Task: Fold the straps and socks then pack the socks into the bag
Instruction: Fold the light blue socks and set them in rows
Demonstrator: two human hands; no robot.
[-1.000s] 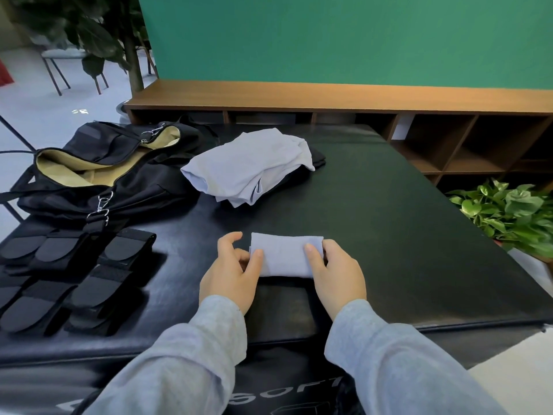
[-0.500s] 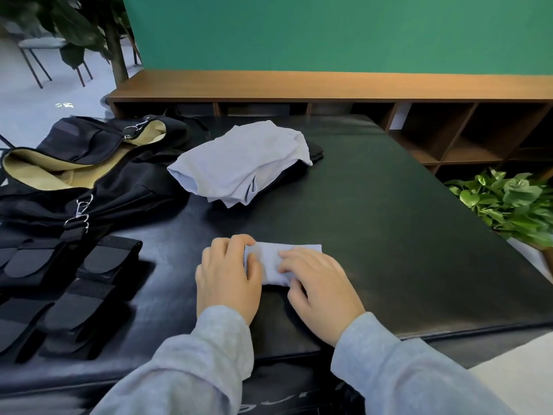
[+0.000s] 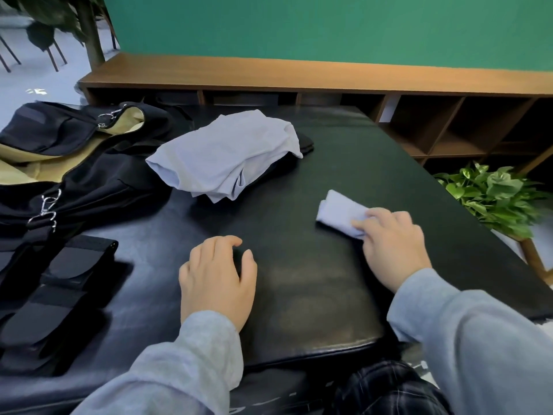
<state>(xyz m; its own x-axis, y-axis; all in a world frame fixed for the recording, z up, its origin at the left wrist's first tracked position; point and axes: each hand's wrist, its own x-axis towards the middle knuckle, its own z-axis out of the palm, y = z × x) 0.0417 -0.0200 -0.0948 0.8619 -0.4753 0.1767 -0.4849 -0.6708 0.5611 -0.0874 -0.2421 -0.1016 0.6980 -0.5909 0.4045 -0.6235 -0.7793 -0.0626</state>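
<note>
A small folded pale-blue sock lies on the right part of the black table. My right hand holds its near end, fingers curled over it. My left hand rests on the table in front of me, fingers loosely curved, holding nothing. A loose pile of pale-blue socks lies at the table's middle back. The black bag with tan lining sits open at the left. Folded black straps lie at the near left.
A wooden shelf unit runs behind the table under a green wall. A potted green plant stands off the table's right edge. A black item pokes out from under the sock pile.
The folded sock has moved from the table's near centre to the right with my right hand. My left hand has let go of it and stays at the centre.
</note>
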